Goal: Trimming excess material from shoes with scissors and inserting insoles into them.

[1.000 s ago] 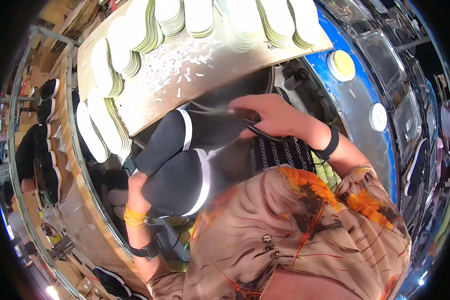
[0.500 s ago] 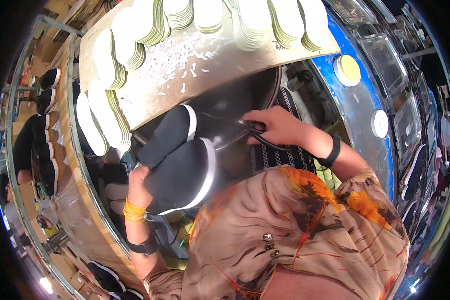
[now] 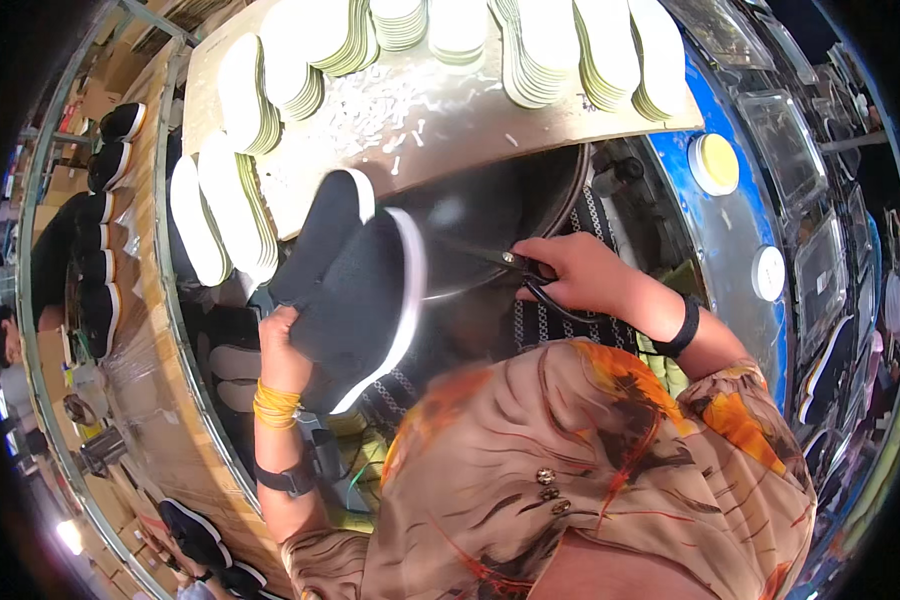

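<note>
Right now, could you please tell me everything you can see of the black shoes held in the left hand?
The black shoes are a pair of slip-ons with what looks like a knit fabric upper and white soles showing as bright rims along their edges. They are held together side by side, toes pointing up and away toward the board of stacked white insoles. The left hand grips them from below at the heel end. The scissors in the right hand point at the nearer shoe's sole edge; contact cannot be told.

A shoe factory: stacked insoles (image 3: 238,100) (white) and rows of black shoes (image 3: 105,165)
</note>
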`<state>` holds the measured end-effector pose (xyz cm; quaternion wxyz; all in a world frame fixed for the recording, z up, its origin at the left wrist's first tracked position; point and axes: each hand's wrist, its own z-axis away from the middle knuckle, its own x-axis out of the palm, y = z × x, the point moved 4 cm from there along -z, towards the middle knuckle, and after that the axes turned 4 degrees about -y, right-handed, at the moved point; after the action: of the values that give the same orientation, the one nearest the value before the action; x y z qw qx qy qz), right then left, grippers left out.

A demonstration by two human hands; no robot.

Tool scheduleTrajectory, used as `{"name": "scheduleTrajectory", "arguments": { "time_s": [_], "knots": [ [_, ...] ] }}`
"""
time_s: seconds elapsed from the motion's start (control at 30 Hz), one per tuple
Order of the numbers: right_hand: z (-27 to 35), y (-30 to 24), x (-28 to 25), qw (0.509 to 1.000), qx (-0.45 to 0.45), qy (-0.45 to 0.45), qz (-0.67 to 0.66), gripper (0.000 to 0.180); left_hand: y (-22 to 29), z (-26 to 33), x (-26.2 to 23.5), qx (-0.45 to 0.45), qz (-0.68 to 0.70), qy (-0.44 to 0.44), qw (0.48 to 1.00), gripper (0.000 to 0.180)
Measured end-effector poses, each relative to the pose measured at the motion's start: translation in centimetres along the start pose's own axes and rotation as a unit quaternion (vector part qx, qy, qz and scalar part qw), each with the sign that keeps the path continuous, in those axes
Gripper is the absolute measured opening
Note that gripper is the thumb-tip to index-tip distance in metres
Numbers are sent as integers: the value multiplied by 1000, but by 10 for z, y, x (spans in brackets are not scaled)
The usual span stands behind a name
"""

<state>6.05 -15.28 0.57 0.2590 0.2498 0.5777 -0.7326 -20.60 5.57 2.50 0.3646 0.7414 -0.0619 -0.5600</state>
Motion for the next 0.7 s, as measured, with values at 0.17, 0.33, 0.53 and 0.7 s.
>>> {"name": "scheduleTrajectory", "arguments": {
  "time_s": [0.17, 0.33, 0.53, 0.7],
  "knots": [
    [-9, -22, 4, 999, -32, 10, 21, 52, -148, 70, 44, -196, 396, -21, 897, 31],
    [-32, -49, 3, 994, -86, 41, 53, 55, -96, 71, 78, -166, 444, -50, 879, 30],
    [-41, -67, 3, 982, -130, 91, 103, 54, -64, 46, 97, -161, 494, -26, 854, 28],
    [-37, -65, 5, 978, -138, 78, 136, 53, -25, 60, 113, -155, 549, -27, 821, 28]
  ]
}}
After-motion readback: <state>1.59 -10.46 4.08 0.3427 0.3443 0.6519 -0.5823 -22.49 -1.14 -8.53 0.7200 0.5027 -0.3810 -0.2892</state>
